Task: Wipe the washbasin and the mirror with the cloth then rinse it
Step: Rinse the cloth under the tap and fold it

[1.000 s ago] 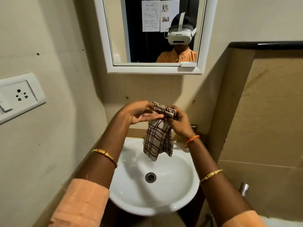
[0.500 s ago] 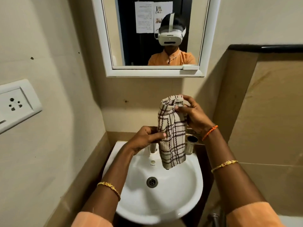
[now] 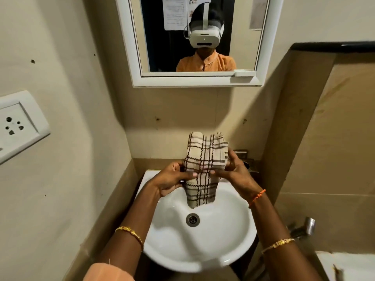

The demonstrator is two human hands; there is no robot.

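Left hand (image 3: 172, 180) risen to meet right hand (image 3: 233, 173), both grips pinching checked cloth (image 3: 203, 159) above washbasin (image 3: 223, 230), mirrored notices unreadable

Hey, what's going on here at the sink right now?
A person stands at a round white ceramic washbasin, holding a beige cloth with dark brown checks above the bowl. The left hand and the right hand both grip the cloth around its middle, so the top is bunched upward and the lower end hangs toward the metal drain. No water is seen running. The white-framed wall mirror hangs above and reflects the person.
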